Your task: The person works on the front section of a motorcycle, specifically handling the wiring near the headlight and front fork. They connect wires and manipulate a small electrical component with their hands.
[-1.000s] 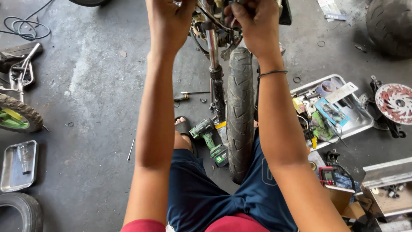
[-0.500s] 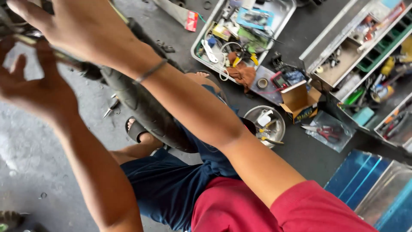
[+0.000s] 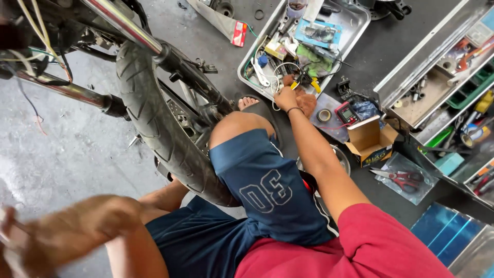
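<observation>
- The left hand point(image 3: 20, 242), earlier raised at the motorcycle, has dropped low at the left, blurred; its fingers' state cannot be told.
- The front tyre point(image 3: 154, 118) stands between the knees.
- The right hand point(image 3: 286, 98) has left the motorcycle; arm outstretched, fingers curled, it reaches the metal tray point(image 3: 360, 23) on the floor.

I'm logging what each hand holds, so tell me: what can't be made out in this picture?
- Left hand: head view, motion-blurred and cut by the left edge; any grip is unreadable.
- Right hand: seen from behind, reaching into the tray; its fingers are hidden among the tools, so what it grasps is unclear.
- Wheel: lower part hidden behind the knee.
- Toolbox contents: too small to identify.
</observation>
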